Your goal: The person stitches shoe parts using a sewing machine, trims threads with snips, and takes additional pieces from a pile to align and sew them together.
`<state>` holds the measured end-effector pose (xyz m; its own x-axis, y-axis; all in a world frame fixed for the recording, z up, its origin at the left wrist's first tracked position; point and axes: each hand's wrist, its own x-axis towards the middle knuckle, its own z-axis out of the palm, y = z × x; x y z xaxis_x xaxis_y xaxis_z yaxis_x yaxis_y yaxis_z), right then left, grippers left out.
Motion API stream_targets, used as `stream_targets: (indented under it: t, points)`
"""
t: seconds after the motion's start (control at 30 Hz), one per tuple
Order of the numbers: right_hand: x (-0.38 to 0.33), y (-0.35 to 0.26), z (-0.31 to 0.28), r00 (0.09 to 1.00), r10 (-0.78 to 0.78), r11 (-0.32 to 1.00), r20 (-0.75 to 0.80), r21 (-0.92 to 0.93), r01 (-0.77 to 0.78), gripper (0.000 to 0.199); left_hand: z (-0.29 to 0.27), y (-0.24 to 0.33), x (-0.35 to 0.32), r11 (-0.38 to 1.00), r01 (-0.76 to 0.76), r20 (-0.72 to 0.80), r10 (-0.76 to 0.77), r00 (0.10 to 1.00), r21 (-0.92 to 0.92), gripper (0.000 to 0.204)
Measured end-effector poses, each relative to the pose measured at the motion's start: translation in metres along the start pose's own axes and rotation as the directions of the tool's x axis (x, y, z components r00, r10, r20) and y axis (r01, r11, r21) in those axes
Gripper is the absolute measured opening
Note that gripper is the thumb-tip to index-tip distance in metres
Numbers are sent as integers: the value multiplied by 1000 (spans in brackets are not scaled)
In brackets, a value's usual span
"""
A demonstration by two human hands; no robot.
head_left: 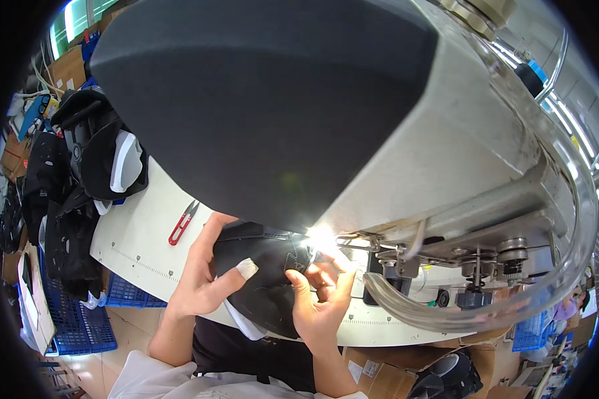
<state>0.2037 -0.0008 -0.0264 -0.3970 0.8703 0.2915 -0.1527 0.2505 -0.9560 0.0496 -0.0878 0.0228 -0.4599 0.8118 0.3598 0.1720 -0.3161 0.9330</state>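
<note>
My left hand point(205, 282) spread along the left side of a black piece point(273, 296), my right hand point(321, 304) pinching its right edge, bright light point(321, 237) just beyond, sewing machine point(412, 153) above, red-handled snips point(180, 228) leftward on the white table point(130, 229).

No writing can be read. At eight o'clock a printed scale point(140, 261) runs along the edge of the white table point(130, 229), its figures too small to tell; at five o'clock a cardboard box point(394, 384) bears a pale label point(371, 368) with tiny, illegible print.
</note>
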Motion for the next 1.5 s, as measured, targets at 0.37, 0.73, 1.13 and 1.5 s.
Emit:
stream_targets:
  t: [0.37,0.73,1.13,1.5]
  points:
    - [3,-4,3,1000,-2,1000,-14,-30,2,47,-7,-19,5,1000,11,24,-11,1000,14,53]
    - [4,-3,2,998,-58,998,-1,-40,57,45,-13,-18,5,998,-15,67,11,998,55,54]
    - [9,-9,4,999,-41,997,-3,-60,41,46,-9,3,11,999,-15,82,11,997,50,51]
    - [44,18,-78,922,246,969,300,-65,-238,29,88,-15,-58,999,-36,-187,40,982,25,64]
